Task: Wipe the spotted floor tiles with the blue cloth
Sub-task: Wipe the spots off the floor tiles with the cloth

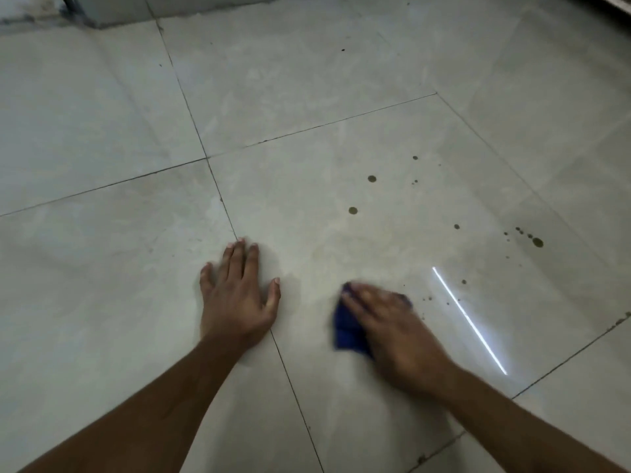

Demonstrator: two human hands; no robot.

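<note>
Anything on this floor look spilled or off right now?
Yes: dark spots dot the tile beyond and right of the blue cloth under the right hand, like dried drips. Left hand rests flat.

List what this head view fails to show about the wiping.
- Blue cloth: mostly covered by the right hand, both motion-blurred; grip unclear.
- Tile under the cloth: hidden, so whether it is clean cannot be told.
- Dark spots: too small to tell wet from dried.
- Grey object: cut off by the top edge.
</note>
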